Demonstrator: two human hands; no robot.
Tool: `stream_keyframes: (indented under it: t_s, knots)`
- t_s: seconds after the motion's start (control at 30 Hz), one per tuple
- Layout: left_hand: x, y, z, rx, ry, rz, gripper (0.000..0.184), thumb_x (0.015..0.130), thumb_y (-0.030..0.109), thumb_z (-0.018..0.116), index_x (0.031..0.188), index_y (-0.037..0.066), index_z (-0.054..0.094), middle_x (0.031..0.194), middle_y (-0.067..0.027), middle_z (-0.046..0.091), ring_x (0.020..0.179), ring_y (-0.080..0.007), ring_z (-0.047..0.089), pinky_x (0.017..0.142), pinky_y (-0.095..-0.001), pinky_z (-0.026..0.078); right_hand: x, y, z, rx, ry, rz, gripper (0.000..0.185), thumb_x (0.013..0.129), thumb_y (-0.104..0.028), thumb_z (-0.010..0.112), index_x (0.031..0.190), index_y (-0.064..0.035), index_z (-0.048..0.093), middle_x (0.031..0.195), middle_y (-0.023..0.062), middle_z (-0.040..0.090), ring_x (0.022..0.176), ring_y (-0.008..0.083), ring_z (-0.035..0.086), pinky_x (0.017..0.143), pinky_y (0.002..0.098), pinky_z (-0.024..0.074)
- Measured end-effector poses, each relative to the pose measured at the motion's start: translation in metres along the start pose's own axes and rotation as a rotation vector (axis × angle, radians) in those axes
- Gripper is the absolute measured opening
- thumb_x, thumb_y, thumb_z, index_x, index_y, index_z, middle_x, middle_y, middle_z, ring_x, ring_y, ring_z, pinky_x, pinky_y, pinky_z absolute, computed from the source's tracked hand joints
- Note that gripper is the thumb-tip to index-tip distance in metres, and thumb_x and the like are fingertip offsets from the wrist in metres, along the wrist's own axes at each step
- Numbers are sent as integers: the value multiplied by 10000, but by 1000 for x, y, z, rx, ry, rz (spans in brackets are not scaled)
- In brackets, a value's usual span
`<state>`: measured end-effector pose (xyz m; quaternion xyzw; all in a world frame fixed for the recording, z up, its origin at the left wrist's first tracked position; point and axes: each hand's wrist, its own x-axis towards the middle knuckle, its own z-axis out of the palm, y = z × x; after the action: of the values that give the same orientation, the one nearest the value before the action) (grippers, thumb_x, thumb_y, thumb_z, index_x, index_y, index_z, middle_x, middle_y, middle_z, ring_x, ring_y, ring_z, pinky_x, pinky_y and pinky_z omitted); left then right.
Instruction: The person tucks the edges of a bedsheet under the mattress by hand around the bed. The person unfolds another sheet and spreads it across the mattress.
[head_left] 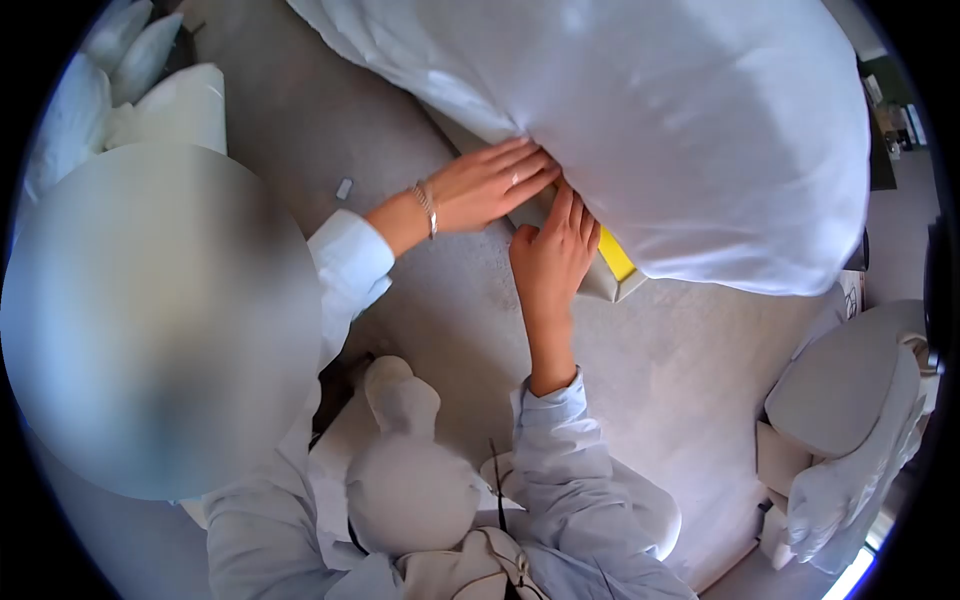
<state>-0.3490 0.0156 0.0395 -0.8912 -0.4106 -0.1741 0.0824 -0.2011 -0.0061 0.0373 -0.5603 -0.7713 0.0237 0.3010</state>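
Note:
A white sheet covers a large, soft-edged bed, with creases running out from where my fingers meet it. My left hand, wearing a ring and a bracelet, has its fingers together and closed on the sheet's lower edge. Beside it, my right hand curls its fingers over the same edge, its thumb bent on the near side. The fingertips of both hands are partly hidden in the fabric. Below the sheet, the pale corner of the bed frame shows, with a bright yellow strip inside it.
A large blurred round shape fills the left. Behind it are white pillow-like things. A small pale object lies on the grey floor. At the right stands a grey chair with cloth over it.

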Motion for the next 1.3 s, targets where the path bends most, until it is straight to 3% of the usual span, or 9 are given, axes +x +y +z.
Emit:
stream_keyframes:
  t_s: [0.13, 0.43, 0.57, 0.6, 0.7, 0.9, 0.97, 1.17, 1.3]
  knots:
    - [-14, 6, -27, 22, 40, -278, 506, 741, 44, 531, 1234, -14, 439, 1286, -169, 432, 1216, -282, 406, 1054, -382, 291, -8, 0, -15, 78, -42, 17, 644, 605, 58, 497, 1242, 16, 409, 1212, 165, 491, 1167, 317, 418, 1014, 431, 268]
    - [2, -3, 17, 258, 87, -320, 426, 795, 81, 485, 1207, -21, 465, 1226, -168, 497, 1205, -297, 420, 1054, -392, 275, -25, 4, -7, 11, 1, 39, 744, 564, 75, 470, 1296, 14, 350, 1297, 160, 427, 1233, 335, 351, 1022, 472, 239]
    - [54, 5, 45, 488, -264, -665, 236, 786, 161, 485, 902, 68, 668, 973, -89, 646, 1073, -257, 516, 986, -331, 355, 1, -9, 6, 12, -2, 9, 683, 584, 24, 499, 1251, 50, 357, 1191, 208, 484, 1130, 384, 401, 985, 456, 276]
    - [49, 2, 39, 532, -138, -603, 233, 777, 163, 493, 908, 93, 672, 925, -72, 649, 1038, -250, 526, 953, -323, 384, 4, -16, 5, -4, 14, -4, 632, 598, 5, 508, 1216, 59, 388, 1145, 220, 503, 1083, 389, 422, 969, 460, 292]
    - [-2, -38, 8, 2, 103, -184, 329, 681, -15, 540, 1002, 36, 593, 1087, -96, 562, 1034, -282, 507, 936, -348, 413, 1, -8, 7, -86, -36, -41, 601, 600, 3, 533, 1187, 61, 418, 1101, 218, 511, 1052, 370, 449, 954, 454, 305]
    - [-37, -25, -1, -90, 207, -192, 572, 637, -50, 558, 1195, 27, 461, 1218, -112, 477, 1174, -304, 418, 965, -388, 400, -17, -24, 2, 52, -6, -151, 603, 605, 47, 507, 1204, 45, 448, 1219, 202, 471, 1157, 355, 417, 990, 458, 316]
    - [-37, -34, -4, 27, 322, -487, 579, 643, -56, 546, 1207, 35, 454, 1226, -108, 471, 1157, -299, 438, 985, -395, 376, -18, -37, 9, 195, -67, -253, 606, 610, 65, 498, 1213, 33, 464, 1285, 196, 436, 1211, 348, 386, 992, 466, 330]
    - [-36, -60, 7, 113, 244, -417, 610, 632, -65, 550, 1223, 51, 449, 1249, -93, 463, 1162, -250, 446, 1026, -368, 322, 30, -28, 41, 284, 1, -343, 568, 633, 63, 502, 1199, 35, 465, 1213, 172, 485, 1115, 332, 458, 956, 462, 352]
    - [-14, -65, 26, 328, 166, -493, 588, 623, -43, 572, 1197, 43, 476, 1224, -95, 481, 1170, -238, 444, 1019, -362, 329, 44, -35, 62, 12, 83, -285, 512, 630, 1, 565, 1137, 30, 494, 1104, 150, 549, 1024, 301, 516, 864, 409, 403]
